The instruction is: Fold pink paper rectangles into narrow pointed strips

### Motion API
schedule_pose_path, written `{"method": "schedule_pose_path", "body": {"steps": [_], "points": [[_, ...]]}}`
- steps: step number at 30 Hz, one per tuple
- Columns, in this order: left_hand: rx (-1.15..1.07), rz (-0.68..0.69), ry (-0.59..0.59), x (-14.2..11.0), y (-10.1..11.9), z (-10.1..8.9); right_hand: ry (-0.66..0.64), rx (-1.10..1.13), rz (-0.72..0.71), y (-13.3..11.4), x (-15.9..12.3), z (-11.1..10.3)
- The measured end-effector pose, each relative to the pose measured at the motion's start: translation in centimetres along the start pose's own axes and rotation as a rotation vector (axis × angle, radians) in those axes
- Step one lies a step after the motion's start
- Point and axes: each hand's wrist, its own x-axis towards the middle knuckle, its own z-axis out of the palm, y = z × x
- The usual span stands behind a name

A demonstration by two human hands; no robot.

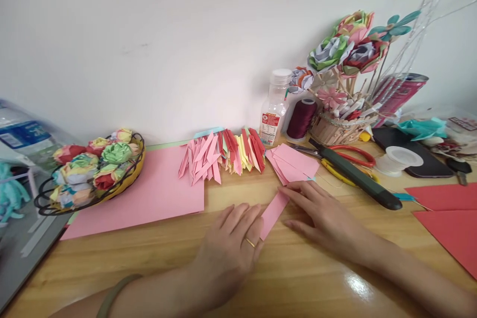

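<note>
A narrow pink paper strip [275, 214] lies slantwise on the wooden table between my two hands. My left hand [233, 248], with a ring on one finger, is closed over the strip's near end, fingers bent; its thumb is hidden. At the far end, the fingertips of my right hand [320, 211] press together on the strip, its thumb resting apart on the wood. Just beyond lie several loose pink paper pieces [294, 161], close to my right fingertips. Folded paper pieces [231, 154] in pink, red and yellow stand in a row behind my left hand.
Pink sheets [156, 194] lie at left beneath a basket [139, 171] of paper flowers. Right of my hands are a green-handled cutter [357, 174], red-handled scissors [363, 151], a white spool [398, 159] and red sheets [450, 228]. A bottle [274, 109] and purple thread [301, 119] stand behind.
</note>
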Motion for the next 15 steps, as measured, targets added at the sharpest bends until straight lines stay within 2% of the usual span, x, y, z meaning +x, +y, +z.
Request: {"method": "schedule_pose_path", "body": {"steps": [6, 15], "points": [[-0.029, 0.022, -0.029, 0.1, 0.0, 0.2, 0.083, 0.201, 0.072, 0.0, 0.5, 1.2], [-0.046, 0.012, -0.088, 0.0, -0.1, 0.3, 0.118, 0.235, 0.041, -1.1, 0.6, 1.4]]}}
